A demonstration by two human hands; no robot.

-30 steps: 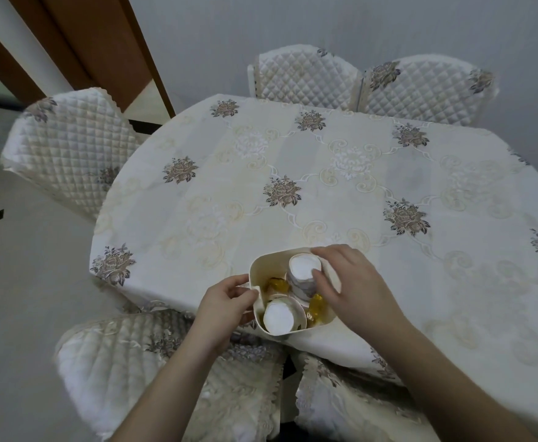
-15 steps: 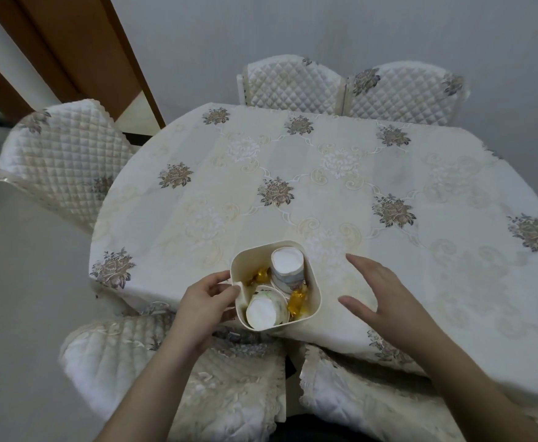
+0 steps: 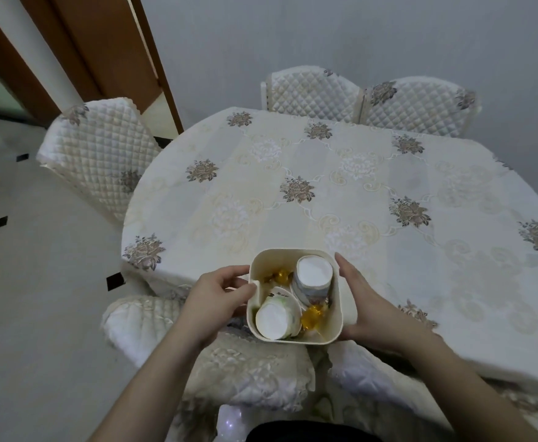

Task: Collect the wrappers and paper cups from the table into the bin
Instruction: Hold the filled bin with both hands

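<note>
Cream bin (image 3: 345, 301): I see it at the table's near edge, held between both my hands, its near side past the cloth's edge and over the chair seats.
Inside the bin: two paper cups, one (image 3: 313, 277) toward the far right corner, the other (image 3: 275, 319) at the near left, both bottom-up; gold wrappers (image 3: 312, 315) lie between and beside them.
Left hand (image 3: 215, 293): fingers curled round the bin's left rim, thumb on the edge.
Right hand (image 3: 368, 306): fingers wrapped against the bin's right wall, holding it.
Table (image 3: 372, 199): round, under a cream flowered cloth; bare cloth all the way from the bin to the far edge.
Chairs: two quilted seats (image 3: 248, 374) just under the bin, one chair (image 3: 101, 154) at the left, two (image 3: 369, 100) at the far side against the wall.
Open room: floor (image 3: 38, 314) to the left.
Writing: faint print on the cups, which I cannot read.
</note>
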